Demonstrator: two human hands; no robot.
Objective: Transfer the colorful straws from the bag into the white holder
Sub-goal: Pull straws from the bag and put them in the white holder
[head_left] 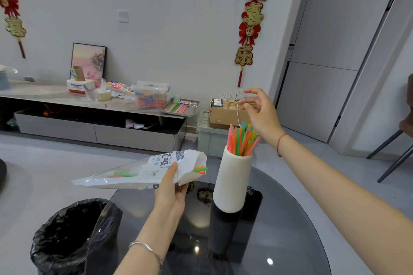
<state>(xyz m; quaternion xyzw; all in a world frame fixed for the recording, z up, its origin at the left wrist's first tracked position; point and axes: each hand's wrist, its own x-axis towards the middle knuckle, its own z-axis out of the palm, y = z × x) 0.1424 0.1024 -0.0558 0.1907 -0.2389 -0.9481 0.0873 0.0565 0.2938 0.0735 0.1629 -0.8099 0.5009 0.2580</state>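
A white ribbed holder (232, 182) stands upright on the dark glass table (279, 236), with several colorful straws (242, 139) sticking out of its top. My left hand (172, 187) grips a white printed plastic bag (143, 171), held nearly level, its open mouth facing the holder. A few orange and green straws (200, 169) poke out of that mouth. My right hand (259, 110) hovers just above and right of the straws in the holder, fingers spread, holding nothing.
A bin lined with a black bag (71, 236) stands at the table's left edge. Behind are a low TV cabinet (96, 127) with boxes and a metal tray of straws (180, 107), plus a cardboard box on a crate (225, 114). A chair (400, 140) is at right.
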